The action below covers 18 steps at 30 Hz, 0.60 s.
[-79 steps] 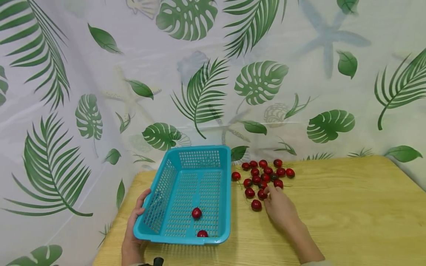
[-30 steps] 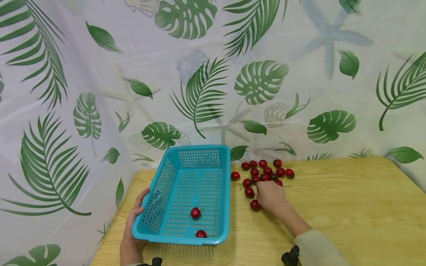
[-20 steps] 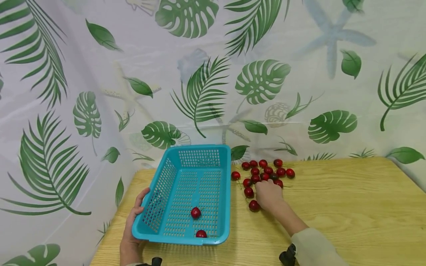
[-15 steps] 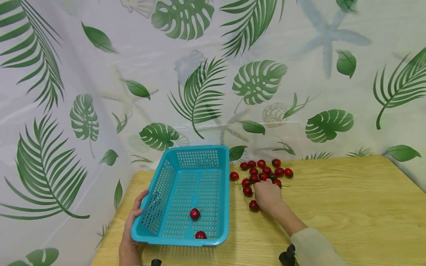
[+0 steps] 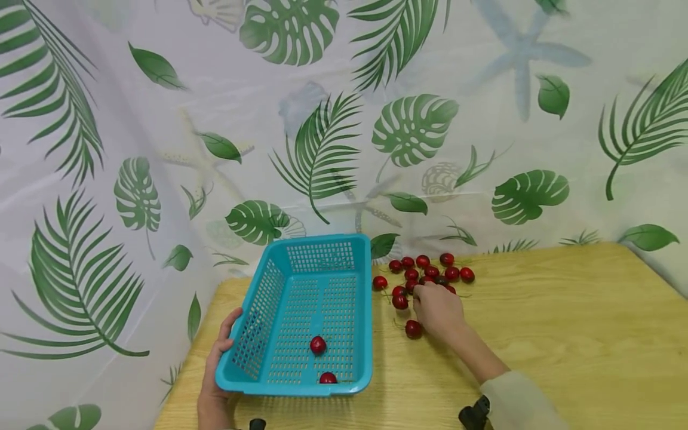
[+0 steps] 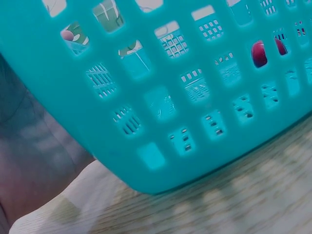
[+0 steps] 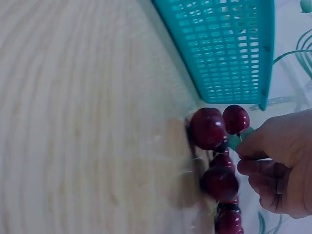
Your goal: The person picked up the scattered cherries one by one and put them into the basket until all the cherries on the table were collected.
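Observation:
The left hand point(image 5: 215, 364) holds the left side of a blue perforated plastic basket point(image 5: 367, 310), fingers over its rim. Two red cherries point(image 5: 318, 345) lie inside the basket. At the cherry pile, the right hand point(image 5: 442, 312) bends down with its fingertips mostly hidden in the head view. In the right wrist view, thumb and fingers point(image 7: 248, 146) pinch the thin stem of one cherry point(image 7: 236, 119), which sits a little off the table. Several other cherries lie around the hand, and a single cherry point(image 5: 413, 329) is nearest the front.
A light wooden table point(image 5: 564, 334) carries everything, its back edge against a leaf-print curtain point(image 5: 430, 71). The cherry pile point(image 5: 431, 272) spreads beside the basket's right wall, near the back edge. Black cameras sit at both wrists.
The right hand has moved slightly left and turned over the pile, its fingers now on a stem. One cherry at the pile's front left has shifted up and back. Basket and left hand stay put.

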Motion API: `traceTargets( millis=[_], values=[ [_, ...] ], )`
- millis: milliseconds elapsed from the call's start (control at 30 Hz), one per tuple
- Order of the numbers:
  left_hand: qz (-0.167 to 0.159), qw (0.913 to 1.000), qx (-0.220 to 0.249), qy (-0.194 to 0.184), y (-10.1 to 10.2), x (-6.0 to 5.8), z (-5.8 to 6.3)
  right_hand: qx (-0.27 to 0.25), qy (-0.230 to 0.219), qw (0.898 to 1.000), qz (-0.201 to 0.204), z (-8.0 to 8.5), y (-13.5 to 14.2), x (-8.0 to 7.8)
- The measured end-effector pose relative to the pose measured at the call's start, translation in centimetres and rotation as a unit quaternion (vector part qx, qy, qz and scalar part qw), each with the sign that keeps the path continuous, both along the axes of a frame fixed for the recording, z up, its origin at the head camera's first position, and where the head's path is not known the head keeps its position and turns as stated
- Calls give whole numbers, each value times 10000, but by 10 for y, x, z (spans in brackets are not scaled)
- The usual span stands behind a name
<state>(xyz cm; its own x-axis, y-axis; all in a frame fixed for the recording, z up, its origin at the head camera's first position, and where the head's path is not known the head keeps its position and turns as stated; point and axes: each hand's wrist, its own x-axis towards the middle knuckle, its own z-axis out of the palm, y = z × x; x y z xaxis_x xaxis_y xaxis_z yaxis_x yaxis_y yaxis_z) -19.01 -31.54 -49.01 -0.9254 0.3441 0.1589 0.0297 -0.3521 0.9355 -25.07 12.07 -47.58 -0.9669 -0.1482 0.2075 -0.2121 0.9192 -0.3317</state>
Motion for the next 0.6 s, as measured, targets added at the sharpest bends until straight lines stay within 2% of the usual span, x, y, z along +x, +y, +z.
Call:
traceTargets(
  millis=[167, 333, 600],
  values=[
    [139, 9999, -3, -68, 1, 2, -5, -380, 239, 9990, 56, 12, -7, 6],
    [327, 9991, -253, -116, 1, 0, -8, -753, 630, 9948, 267, 28, -25, 16],
    [480, 9976, -487, -135, 0, -2, -5, -436, 1449, 9879, 333, 40, -39, 27]
  ],
)
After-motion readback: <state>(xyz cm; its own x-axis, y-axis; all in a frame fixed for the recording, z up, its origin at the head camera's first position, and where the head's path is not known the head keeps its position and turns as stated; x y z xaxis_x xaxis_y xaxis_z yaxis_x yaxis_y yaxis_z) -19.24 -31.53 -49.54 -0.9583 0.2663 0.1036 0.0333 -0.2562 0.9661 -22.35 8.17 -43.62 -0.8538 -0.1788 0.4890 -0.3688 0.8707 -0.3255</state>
